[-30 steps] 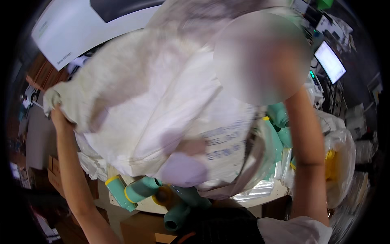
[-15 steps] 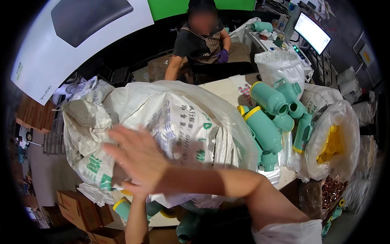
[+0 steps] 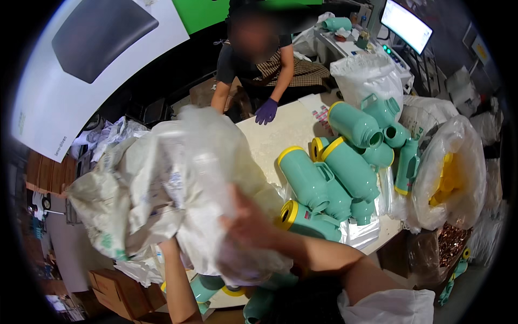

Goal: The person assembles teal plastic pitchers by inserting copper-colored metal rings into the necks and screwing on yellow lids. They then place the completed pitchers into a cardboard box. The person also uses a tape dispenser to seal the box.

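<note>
A large white woven sack (image 3: 108,210), crumpled together with a translucent plastic bag (image 3: 210,156), lies bunched across the left of the table in front of me. My left hand (image 3: 170,245) reaches into the sack's near folds, which hide its fingers. My right hand (image 3: 248,216) is at the right side of the plastic bag, its fingers smeared by motion. Just right of it, teal plastic jugs with yellow rims lie heaped; the closest is a jug (image 3: 310,224) on its side. More teal jugs (image 3: 205,286) show below the sack, partly covered.
Across the table (image 3: 286,124) sits a person with a purple-gloved hand (image 3: 266,112) on its edge. At right stand a clear bag of yellow parts (image 3: 447,181) and a white bag (image 3: 367,78). Cardboard boxes (image 3: 118,291) are low at left; a monitor (image 3: 407,26) is behind.
The sack and plastic bag have shifted left and bunched up, uncovering tabletop and more jugs. My right hand has moved right. The other person's gloved hand has come down to the table.
</note>
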A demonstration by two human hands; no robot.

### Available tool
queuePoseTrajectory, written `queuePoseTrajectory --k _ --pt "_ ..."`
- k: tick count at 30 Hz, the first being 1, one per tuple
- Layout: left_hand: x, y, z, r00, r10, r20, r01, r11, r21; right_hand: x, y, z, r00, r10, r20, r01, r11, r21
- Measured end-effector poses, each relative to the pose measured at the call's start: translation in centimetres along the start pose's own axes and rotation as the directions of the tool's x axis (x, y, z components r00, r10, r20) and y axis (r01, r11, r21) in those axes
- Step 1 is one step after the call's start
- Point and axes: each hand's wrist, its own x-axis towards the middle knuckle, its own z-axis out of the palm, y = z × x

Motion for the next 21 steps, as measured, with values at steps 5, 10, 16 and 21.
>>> queuePoseTrajectory --k 5,10,16,21 --pt "3.7 0.0 -2.0 0.992 -0.012 0.123 0.034 0.983 -0.178 6.4 -5.6 8.5 0.970 0.226 0.088 -0.237 0.802 0.549" --pt "4.4 -2.6 -2.7 0.982 -0.120 0.147 0.153 0.958 -0.241 11.6 -12.2 9.2 0.995 0.096 0.017 -0.079 0.686 0.723" --pt "0.5 -1.8 -3.3 0.988 -0.130 0.081 0.150 0.932 -0.329 15.9 -17.7 6.1 0.870 -0.262 0.418 -0.205 0.579 0.789" --pt "-1.1 -3.9 -1.3 0.959 -0.270 0.091 0.282 0.856 -0.433 8.0 -9.0 9.9 0.853 -0.014 0.521 -0.348 0.729 0.590"
